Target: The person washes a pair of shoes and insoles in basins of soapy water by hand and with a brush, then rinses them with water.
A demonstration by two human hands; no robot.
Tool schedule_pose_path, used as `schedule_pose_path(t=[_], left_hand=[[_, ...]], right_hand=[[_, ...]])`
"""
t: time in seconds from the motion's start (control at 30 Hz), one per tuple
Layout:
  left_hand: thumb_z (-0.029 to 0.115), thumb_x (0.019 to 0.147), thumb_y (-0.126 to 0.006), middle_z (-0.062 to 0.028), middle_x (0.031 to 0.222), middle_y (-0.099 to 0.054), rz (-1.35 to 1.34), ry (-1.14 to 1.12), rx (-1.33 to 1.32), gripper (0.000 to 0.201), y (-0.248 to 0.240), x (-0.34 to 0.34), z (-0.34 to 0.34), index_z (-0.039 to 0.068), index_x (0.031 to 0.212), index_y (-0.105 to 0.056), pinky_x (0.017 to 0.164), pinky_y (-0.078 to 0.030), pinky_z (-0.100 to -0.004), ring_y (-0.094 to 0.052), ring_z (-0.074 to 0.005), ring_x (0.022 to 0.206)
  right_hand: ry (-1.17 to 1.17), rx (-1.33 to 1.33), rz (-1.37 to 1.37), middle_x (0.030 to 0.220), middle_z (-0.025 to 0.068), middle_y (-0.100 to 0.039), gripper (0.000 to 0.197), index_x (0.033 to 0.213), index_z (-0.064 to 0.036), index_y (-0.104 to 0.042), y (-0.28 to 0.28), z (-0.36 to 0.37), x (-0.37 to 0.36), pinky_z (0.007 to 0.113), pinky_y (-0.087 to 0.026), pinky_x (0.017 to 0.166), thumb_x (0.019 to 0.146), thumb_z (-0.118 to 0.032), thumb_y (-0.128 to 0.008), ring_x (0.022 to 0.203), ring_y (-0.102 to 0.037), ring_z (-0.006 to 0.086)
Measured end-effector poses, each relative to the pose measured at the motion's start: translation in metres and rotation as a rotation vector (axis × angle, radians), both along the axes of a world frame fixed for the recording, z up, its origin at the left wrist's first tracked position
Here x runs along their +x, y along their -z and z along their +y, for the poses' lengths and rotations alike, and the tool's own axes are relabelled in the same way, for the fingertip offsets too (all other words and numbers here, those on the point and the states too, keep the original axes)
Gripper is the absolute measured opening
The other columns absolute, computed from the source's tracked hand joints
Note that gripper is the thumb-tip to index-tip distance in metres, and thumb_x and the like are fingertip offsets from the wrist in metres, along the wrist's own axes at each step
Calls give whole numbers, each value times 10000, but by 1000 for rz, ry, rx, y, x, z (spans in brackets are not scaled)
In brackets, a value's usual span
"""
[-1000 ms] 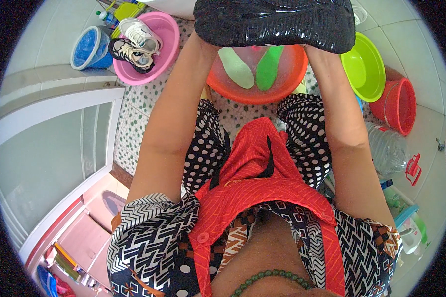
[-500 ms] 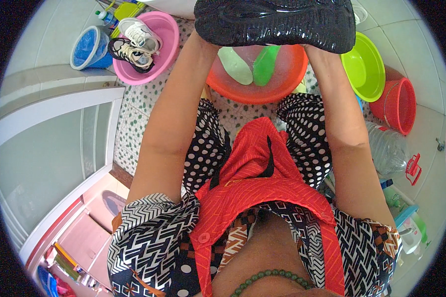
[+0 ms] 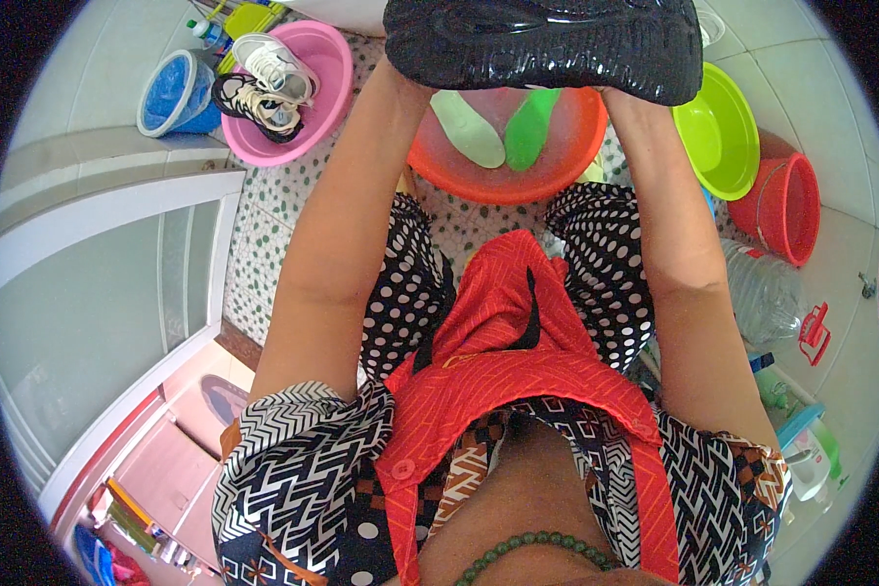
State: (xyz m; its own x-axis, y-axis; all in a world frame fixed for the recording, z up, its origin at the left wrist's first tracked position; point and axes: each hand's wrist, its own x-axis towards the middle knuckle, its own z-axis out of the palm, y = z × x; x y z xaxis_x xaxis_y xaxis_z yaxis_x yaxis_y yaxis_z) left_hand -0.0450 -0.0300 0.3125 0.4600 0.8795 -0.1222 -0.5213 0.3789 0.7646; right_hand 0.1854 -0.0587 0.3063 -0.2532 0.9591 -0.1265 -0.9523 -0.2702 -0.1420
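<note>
A wet black shoe [image 3: 547, 49] is held up at the far top of the view, its glossy sole side showing. Both of my forearms stretch out to it. My left hand [image 3: 406, 84] is behind the shoe's left end and my right hand [image 3: 623, 100] behind its right part; the shoe hides the fingers of both. Below the shoe, an orange-red basin [image 3: 498, 191] holds cloudy, sudsy water. Two insoles lie in it, a pale green insole [image 3: 472, 135] and a bright green insole [image 3: 527, 142], partly covered by the shoe.
At the far left, a pink basin [image 3: 337, 83] holds a pair of white-and-black sneakers [image 3: 269, 88], beside a blue-lined bin [image 3: 176, 93]. To the right stand a lime-green basin [image 3: 718, 137], a red bucket [image 3: 786, 210] and a clear plastic jug [image 3: 764, 293]. A framed glass door [image 3: 117, 283] is at left.
The two insoles have drifted slightly to the right in the water. The shoe and both arms have hardly moved.
</note>
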Motion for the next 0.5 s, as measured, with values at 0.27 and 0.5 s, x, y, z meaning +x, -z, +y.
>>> schedule_pose_path(t=[0.27,0.5], left_hand=[[264,881,-355,-127,1158,-544,1,6,-1,380,-1,-3,5,42,1157,-492,962,-373,-407,-498,-235,1094],[259,886,-345,-129,1155,-544,156,21,224,379,10,-26,20,39,1157,-490,962,-374,-408,-498,-233,1094]], right_hand=[[-30,-5,-7,1171,100,-531,450,1140,-62,-508,-4,6,-7,515,-361,949,853,-388,-391,1087,-480,290],[-139,-114,-43,1178,101,-526,455,1148,-60,-503,-15,3,-34,519,-357,952,854,-388,-387,1094,-475,292]])
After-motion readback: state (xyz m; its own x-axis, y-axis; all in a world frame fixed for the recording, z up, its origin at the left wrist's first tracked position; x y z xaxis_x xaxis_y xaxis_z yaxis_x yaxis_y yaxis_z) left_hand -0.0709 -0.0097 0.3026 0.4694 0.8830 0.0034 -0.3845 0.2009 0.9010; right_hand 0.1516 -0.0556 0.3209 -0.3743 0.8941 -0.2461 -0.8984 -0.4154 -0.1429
